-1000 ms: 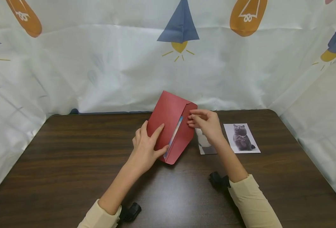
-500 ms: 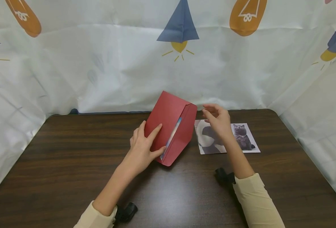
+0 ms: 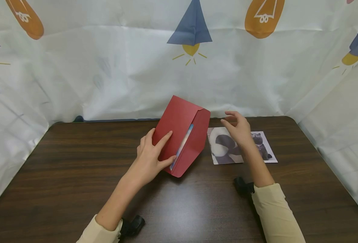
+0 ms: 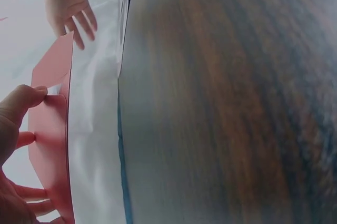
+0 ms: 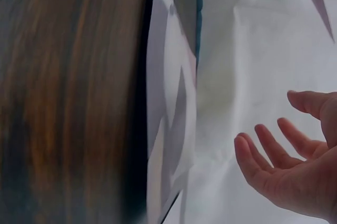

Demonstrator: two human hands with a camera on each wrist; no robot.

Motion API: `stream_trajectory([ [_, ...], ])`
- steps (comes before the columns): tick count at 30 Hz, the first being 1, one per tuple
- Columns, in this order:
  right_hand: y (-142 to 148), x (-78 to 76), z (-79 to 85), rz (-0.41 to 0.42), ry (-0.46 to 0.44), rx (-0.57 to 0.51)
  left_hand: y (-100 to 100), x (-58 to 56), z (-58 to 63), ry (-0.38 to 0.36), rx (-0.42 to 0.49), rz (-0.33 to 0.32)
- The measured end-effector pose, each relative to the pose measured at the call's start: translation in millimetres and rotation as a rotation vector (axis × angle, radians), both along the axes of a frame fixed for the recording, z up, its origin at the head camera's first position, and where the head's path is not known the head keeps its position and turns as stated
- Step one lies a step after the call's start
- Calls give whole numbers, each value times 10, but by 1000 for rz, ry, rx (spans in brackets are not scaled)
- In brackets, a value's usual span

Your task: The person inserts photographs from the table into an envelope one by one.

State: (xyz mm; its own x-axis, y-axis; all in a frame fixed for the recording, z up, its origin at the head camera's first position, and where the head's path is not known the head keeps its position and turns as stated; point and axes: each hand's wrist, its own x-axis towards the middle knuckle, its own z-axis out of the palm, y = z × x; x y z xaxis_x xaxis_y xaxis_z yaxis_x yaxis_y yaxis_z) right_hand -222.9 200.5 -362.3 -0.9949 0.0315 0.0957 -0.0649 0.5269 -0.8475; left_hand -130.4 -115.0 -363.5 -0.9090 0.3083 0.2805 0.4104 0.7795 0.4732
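Note:
My left hand (image 3: 148,160) grips a red envelope (image 3: 179,118), held tilted over the back middle of the table. Its flap (image 3: 194,143) hangs open toward the right. In the slot shows the blue and white edge of a card (image 3: 182,146), most of it hidden inside. In the left wrist view, the thumb (image 4: 23,100) lies by the envelope's opening, with other fingers behind. To the right of the flap, my right hand (image 3: 239,130) hovers with loosely bent fingers and holds nothing. Below it lies a grey and white picture card (image 3: 226,150).
A photo card of a grey cat (image 3: 262,148) lies at the right, partly covered by my right wrist. The dark wooden table (image 3: 76,168) ends at a white printed curtain (image 3: 121,74) behind. Each wrist bears a black camera (image 3: 242,185).
My right hand has moved off the envelope's flap to the right, uncovering more of the grey and white card. The left hand and envelope have shifted slightly left.

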Motion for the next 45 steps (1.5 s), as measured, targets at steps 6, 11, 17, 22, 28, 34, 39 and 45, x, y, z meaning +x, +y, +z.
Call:
stream_trajectory([
  [6, 87, -24, -39, 23, -51, 33, -14, 5, 14, -9, 3, 2],
  [11, 128, -28, -56, 41, -92, 43, -15, 9, 26, -14, 3, 3],
  [17, 195, -44, -90, 54, -137, 49, -11, 12, 27, -30, 4, 4],
  [22, 258, -71, -113, 65, -173, 50, -9, 12, 24, -28, 10, 1],
  [28, 329, -109, -115, 95, -220, 78, -14, 8, 24, -30, 8, 8],
  [34, 373, -149, -122, 131, -252, 91, -19, 9, 22, -33, 1, 11],
  [39, 424, -183, -137, 155, -274, 105, -19, 8, 21, -40, 6, 8],
  [45, 467, -225, -161, 175, -291, 118, -28, 1, 30, -51, 6, 13],
])
